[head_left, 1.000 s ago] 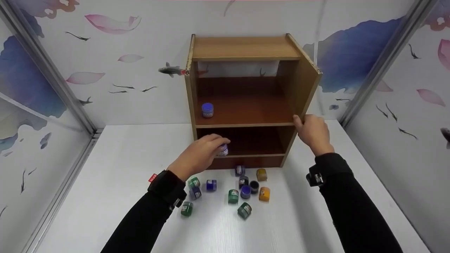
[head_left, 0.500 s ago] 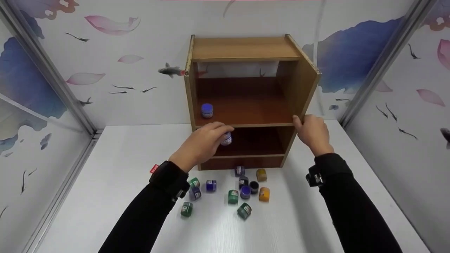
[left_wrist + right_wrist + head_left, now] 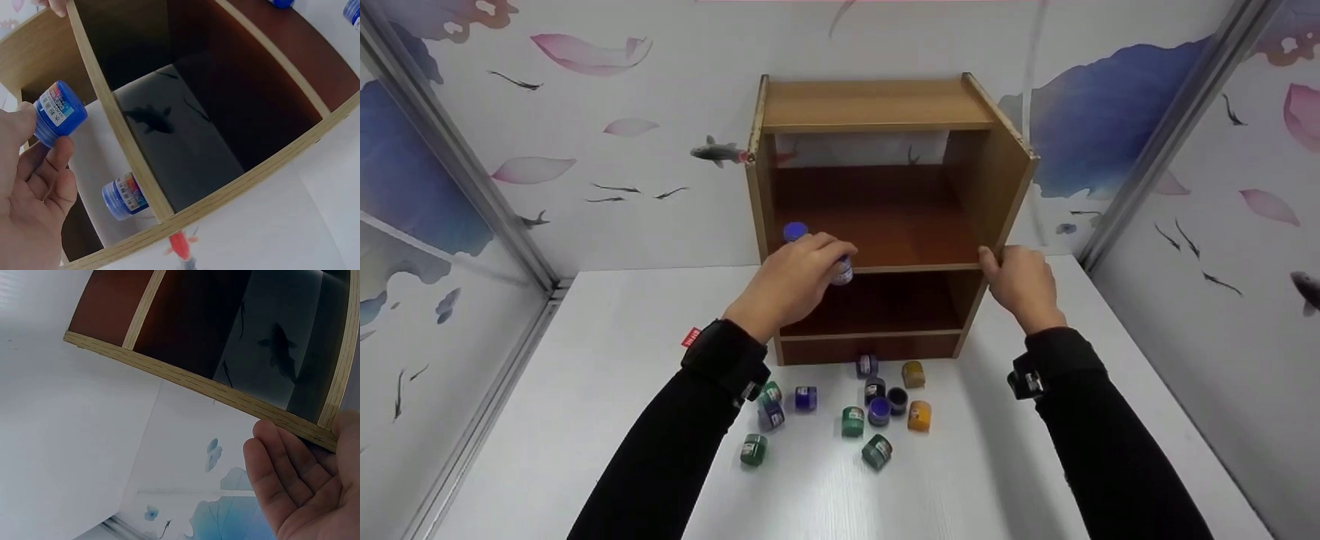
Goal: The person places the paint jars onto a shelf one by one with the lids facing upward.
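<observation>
My left hand (image 3: 789,281) pinches a small blue paint jar (image 3: 61,109) by its lid end, between thumb and fingers, in front of the middle board of a wooden shelf unit (image 3: 877,105). In the left wrist view the jar tilts, its printed label showing. Another blue-lidded paint jar (image 3: 795,231) stands at the left of the upper compartment, partly covered by my left hand in the head view. My right hand (image 3: 1021,289) grips the unit's right side panel, thumb at the front edge, fingers against the outer face (image 3: 298,478).
Several paint jars lie or stand on the white table (image 3: 645,465) before the unit, among them a green jar (image 3: 853,421), an orange jar (image 3: 919,416) and a purple-blue jar (image 3: 805,398). Printed walls (image 3: 645,187) enclose the table at the back and sides.
My left hand has raised the paint jar from the front of the lower compartment to the level of the middle board. My right hand stays on the side panel.
</observation>
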`<state>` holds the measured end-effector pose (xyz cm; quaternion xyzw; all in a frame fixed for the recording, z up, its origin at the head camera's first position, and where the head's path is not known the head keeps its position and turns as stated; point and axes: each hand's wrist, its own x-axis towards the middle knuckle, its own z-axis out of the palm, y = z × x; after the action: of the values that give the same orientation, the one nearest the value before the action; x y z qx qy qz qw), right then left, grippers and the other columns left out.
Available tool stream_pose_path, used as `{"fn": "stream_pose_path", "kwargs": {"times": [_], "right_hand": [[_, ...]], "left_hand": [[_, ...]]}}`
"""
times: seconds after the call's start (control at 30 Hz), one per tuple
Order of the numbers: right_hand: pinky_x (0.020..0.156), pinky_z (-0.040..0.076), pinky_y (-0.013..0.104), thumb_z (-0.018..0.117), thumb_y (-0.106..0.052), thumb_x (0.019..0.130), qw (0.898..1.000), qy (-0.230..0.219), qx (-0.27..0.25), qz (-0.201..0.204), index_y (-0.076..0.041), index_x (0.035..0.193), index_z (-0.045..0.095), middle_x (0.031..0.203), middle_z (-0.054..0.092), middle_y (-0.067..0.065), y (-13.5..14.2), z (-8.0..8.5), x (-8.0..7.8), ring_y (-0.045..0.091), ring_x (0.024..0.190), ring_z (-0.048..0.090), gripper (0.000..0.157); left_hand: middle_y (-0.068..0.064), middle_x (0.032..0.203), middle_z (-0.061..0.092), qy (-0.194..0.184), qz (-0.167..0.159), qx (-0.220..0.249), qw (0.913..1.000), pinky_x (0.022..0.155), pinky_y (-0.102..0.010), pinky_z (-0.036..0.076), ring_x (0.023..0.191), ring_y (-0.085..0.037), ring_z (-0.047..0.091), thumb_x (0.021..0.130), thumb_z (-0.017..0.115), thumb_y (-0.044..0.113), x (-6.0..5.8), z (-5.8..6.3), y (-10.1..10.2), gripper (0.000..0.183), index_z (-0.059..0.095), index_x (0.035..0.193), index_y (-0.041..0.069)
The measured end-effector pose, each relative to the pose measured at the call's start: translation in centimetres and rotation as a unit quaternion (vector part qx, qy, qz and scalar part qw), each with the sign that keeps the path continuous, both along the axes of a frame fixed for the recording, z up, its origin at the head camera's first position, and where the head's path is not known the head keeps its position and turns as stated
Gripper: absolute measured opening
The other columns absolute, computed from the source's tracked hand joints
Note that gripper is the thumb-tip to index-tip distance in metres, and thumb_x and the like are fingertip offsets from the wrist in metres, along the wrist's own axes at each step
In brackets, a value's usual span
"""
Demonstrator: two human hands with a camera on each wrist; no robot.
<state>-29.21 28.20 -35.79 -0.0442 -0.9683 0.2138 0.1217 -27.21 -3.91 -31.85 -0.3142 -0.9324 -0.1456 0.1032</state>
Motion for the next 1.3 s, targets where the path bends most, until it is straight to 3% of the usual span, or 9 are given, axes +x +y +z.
{"fn": "stream_pose_path", "kwargs": {"times": [0.27, 0.47, 0.8, 1.3], "right_hand": [[0.052, 0.034, 0.034, 0.045, -0.036, 0.102, 1.000, 0.018, 0.008, -0.002, -0.009, 0.062, 0.044, 0.060, 0.042, 0.004, -0.1, -0.2, -0.1, 0.024, 0.058, 0.047, 0.049], [0.056, 0.040, 0.038, 0.046, -0.038, 0.102, 1.000, 0.016, 0.008, -0.005, -0.008, 0.063, 0.047, 0.063, 0.049, 0.007, -0.3, -0.3, -0.1, 0.027, 0.061, 0.053, 0.048], [0.055, 0.039, 0.035, 0.044, -0.038, 0.102, 1.000, 0.005, 0.005, -0.011, -0.007, 0.067, 0.050, 0.065, 0.050, 0.006, -0.2, -0.2, -0.1, 0.024, 0.062, 0.052, 0.047], [0.059, 0.042, 0.041, 0.045, -0.037, 0.102, 1.000, 0.018, 0.005, -0.011, -0.005, 0.067, 0.051, 0.068, 0.054, 0.012, 0.0, -0.4, -0.1, 0.028, 0.065, 0.055, 0.048]], "left_hand": [[-0.004, 0.127, 0.062, 0.062, 0.025, -0.059, 0.9960, 0.100, -0.038, 0.047, 0.112, -0.024, 0.058, 0.101, 0.052, 0.017, -1.7, 1.5, 0.5, 0.030, 0.058, 0.131, 0.016], [-0.004, 0.132, 0.060, 0.049, 0.049, -0.099, 0.9927, 0.102, -0.039, 0.044, 0.116, -0.025, 0.054, 0.099, 0.056, 0.016, -3.0, 2.0, 0.6, 0.034, 0.056, 0.133, 0.018], [-0.008, 0.135, 0.058, 0.028, 0.082, -0.122, 0.9887, 0.108, -0.045, 0.037, 0.124, -0.029, 0.051, 0.100, 0.051, 0.008, -4.6, 1.7, 1.0, 0.036, 0.055, 0.134, 0.016], [-0.007, 0.131, 0.062, 0.039, 0.093, -0.122, 0.9874, 0.109, -0.044, 0.036, 0.124, -0.027, 0.052, 0.105, 0.043, 0.020, -5.0, 0.5, 1.2, 0.030, 0.058, 0.131, 0.015]]}}
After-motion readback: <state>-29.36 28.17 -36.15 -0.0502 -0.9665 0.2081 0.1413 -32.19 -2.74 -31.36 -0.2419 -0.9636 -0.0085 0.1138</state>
